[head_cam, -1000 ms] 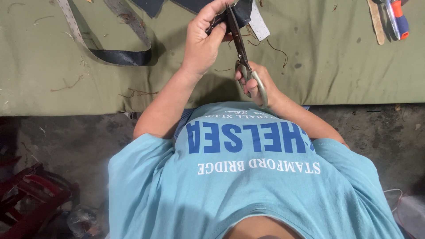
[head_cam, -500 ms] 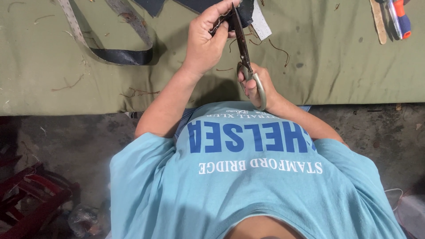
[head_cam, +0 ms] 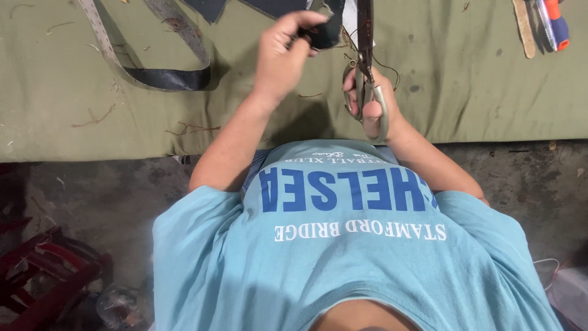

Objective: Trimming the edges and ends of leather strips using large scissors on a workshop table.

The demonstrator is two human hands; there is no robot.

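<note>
Above the olive-green cloth that covers the table, both hands work near the top edge of the view. Left hand is up, fingers curled tight and pinching a small dark piece of material, which sticks out just past the fingertips toward the scissors. Right hand sits lower, close to the table's near edge, fingers through the metal loops of large scissors; thumb presses on the loop. Blades run straight up from the fingers and leave the frame, so blade gap: cannot tell. A white scrap lies just beside the blades, under the dark piece.

Left of the left-hand fingers, well apart, a long strap lies looped on the cloth, pale on one side, black on the fold. Loose threads and bits scatter over the cloth. Far right of the right-hand fingers, at the top corner, a flat wooden stick and a tool with an orange and blue handle lie side by side.

Cloth is worn, stained, hanging over the table's front edge. Below it, a grey, dirty concrete floor. A dark red frame stands at bottom left. A light blue t-shirt fills the lower middle.
</note>
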